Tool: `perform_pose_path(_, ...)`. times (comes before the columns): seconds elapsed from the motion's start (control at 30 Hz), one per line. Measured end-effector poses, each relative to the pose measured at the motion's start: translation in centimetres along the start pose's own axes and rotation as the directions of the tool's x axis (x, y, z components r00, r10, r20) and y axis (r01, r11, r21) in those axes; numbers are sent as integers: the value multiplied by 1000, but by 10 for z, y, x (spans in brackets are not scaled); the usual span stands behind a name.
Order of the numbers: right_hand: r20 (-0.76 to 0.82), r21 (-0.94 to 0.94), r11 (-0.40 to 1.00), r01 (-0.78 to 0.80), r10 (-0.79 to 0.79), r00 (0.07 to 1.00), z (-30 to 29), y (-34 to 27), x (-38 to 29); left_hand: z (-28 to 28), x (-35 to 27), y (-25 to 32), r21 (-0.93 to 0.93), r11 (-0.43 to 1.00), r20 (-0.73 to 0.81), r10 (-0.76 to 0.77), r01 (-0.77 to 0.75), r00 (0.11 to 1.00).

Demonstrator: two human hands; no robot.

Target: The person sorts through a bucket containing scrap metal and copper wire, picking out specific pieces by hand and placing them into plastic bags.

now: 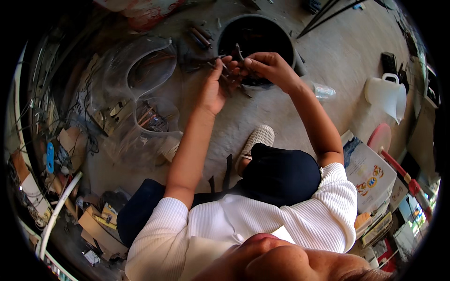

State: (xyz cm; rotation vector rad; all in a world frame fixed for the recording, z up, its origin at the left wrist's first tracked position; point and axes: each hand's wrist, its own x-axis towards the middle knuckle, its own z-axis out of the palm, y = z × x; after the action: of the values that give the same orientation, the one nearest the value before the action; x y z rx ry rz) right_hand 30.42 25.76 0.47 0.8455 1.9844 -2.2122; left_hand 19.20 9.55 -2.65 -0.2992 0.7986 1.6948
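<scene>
Both my hands are held out over the near left rim of a round black tub (pixel 291 42), whose dark contents are hard to make out. Several thin, dark scrap pieces (pixel 225 82) lie in my left hand (pixel 217 82), which is turned palm up with the fingers curled. My right hand (pixel 269 68) pinches a small grey strip (pixel 239 52) between thumb and fingers, right beside the left fingertips. Left of the hands, an open clear plastic bag (pixel 154 82) holds copper-coloured strands. A second clear bag opening (pixel 175 116) below it shows copper-coloured rods and dark wire.
Dark cylinders (pixel 201 37) lie left of the tub. On the right are a clear plastic bottle (pixel 323 92), a translucent white jug (pixel 385 95) and a printed white box (pixel 369 175). Cables, cardboard (pixel 100 232) and a white pipe (pixel 59 214) crowd the left side.
</scene>
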Motion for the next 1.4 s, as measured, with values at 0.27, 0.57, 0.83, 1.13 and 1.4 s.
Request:
perform_pose_path(0.27, -161, -623, 749, 226, -405, 900, 39, -39, -18, -6, -8, 10, 31, 991, -67, 129, -128, 989)
perform_pose_path(0.57, -54, -582, 784, 215, -301, 952, 36, -36, -22, -149, 41, 125, -14, 910, -343, 384, -414, 857)
perform_pose_path(0.83, -150, -696, 689, 201, -413, 898, 2, -35, -23, -206, 39, 281, 378, 813, -606, 579, -443, 545)
perform_pose_path(1.13, -532, -730, 681, -62, -509, 677, -73, -33, -26, -206, 43, 287, 538, 772, -557, 627, -338, 545)
perform_pose_path(1.4, -519, -785, 610, -107, -555, 650, -81, -18, -23, -159, 42, 224, 542, 729, -461, 674, -418, 577)
